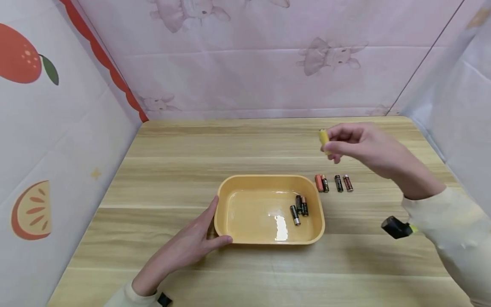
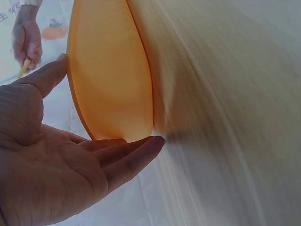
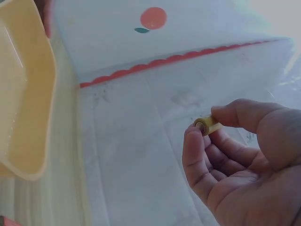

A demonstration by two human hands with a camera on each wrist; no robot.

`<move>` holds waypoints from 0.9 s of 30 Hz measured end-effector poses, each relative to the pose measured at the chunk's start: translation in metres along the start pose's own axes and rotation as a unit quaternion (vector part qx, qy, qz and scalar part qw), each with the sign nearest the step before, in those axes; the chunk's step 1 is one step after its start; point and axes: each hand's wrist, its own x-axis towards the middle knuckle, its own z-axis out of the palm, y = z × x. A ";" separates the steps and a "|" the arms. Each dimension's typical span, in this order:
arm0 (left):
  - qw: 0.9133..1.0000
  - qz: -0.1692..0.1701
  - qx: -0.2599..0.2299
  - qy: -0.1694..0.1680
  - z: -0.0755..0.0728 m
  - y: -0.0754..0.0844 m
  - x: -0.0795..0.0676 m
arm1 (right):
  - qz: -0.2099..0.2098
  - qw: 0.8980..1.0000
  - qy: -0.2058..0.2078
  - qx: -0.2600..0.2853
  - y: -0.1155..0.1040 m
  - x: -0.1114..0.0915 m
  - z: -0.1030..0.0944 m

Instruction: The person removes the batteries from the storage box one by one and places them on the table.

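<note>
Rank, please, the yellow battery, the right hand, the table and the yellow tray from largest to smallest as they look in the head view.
1. Table
2. Yellow tray
3. Right hand
4. Yellow battery, partly hidden by that hand's grip but clearly the smallest

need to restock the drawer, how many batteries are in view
8: one yellow battery in the right hand, three batteries inside the yellow tray, and four batteries on the table, right of the tray. Others may be hidden beneath the tray.
</note>
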 end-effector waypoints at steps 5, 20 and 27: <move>1.000 0.002 0.003 0.000 0.001 0.001 0.000 | -0.023 0.998 0.054 0.038 0.007 -0.014 -0.022; 1.000 0.009 -0.003 -0.003 0.003 0.004 0.002 | -0.002 0.973 0.078 0.216 0.072 -0.042 -0.053; 1.000 0.005 0.000 -0.002 0.004 0.004 0.002 | 0.079 0.971 0.109 0.199 0.099 -0.050 -0.059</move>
